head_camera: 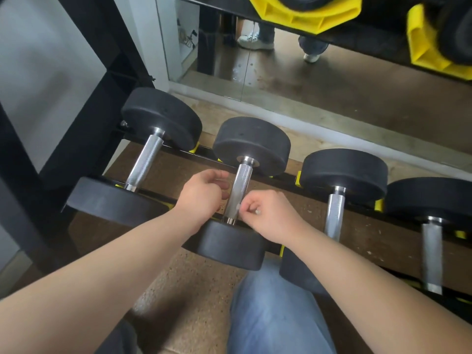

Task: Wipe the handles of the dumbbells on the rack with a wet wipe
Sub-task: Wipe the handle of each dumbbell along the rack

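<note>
Head view puts the handle of the second dumbbell dead centre, lying across the lower tier of the rack, I tell my spotter. "My right hand sits at the bar's 4 o'clock, pinching a small white scrap that I take for the wet wipe. It seems to touch the bar near its near end."

"And the left?"

"My left hand is at the bar's 9 o'clock, fingers curled, tips against the knurling. Whether it holds anything, I cannot tell."

"Which step, then?"

"I judge we are on this handle, wiping or about to. The wipe is bunched very small, so the next move calls for wrapping it round the bar and drawing it toward 12 o'clock, with the left hand steadying the dumbbell so it does not roll."

"What remains?"

"The leftmost handle at 10 o'clock, the third handle at 3 and the fourth handle at 4. I cannot say which are done. Beyond them the mirror is at 12 and the yellow cradles at 1."
</note>
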The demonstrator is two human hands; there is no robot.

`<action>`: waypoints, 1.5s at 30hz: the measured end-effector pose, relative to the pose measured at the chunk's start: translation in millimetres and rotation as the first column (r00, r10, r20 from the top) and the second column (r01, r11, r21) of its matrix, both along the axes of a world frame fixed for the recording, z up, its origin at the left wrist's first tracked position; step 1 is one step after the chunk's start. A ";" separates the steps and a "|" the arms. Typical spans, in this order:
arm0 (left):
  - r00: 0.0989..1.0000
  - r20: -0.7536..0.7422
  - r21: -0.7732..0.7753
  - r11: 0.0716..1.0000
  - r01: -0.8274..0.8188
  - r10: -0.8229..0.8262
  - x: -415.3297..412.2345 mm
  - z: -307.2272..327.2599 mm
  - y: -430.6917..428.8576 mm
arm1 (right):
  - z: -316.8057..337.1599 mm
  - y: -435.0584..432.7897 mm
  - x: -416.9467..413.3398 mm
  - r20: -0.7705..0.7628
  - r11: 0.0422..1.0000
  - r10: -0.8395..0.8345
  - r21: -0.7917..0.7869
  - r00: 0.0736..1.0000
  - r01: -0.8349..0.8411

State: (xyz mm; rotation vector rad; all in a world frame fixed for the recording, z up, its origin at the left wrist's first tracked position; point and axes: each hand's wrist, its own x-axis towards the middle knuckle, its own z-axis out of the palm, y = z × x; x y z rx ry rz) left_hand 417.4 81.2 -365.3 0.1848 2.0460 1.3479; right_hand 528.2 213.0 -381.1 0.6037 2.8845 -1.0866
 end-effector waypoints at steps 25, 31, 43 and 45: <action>0.999 -0.036 -0.032 0.999 0.031 -0.032 0.1 -0.3 3.7 | -2.2 -11.8 -9.7 0.177 0.833 -0.405 -0.333 0.897 0.441; 0.999 -0.028 -0.042 0.999 0.030 -0.031 0.2 2.9 4.0 | -4.7 8.3 -46.3 0.197 0.391 -0.665 -0.730 0.720 0.561; 1.000 -0.007 -0.038 0.999 0.029 -0.029 -2.2 -2.7 4.4 | 3.5 25.0 -51.7 0.401 0.238 -0.424 -0.816 0.812 0.527; 1.000 -0.007 -0.040 0.999 0.029 -0.029 -2.1 -2.6 4.1 | 2.3 30.8 -50.2 0.394 0.257 -0.367 -0.828 0.843 0.499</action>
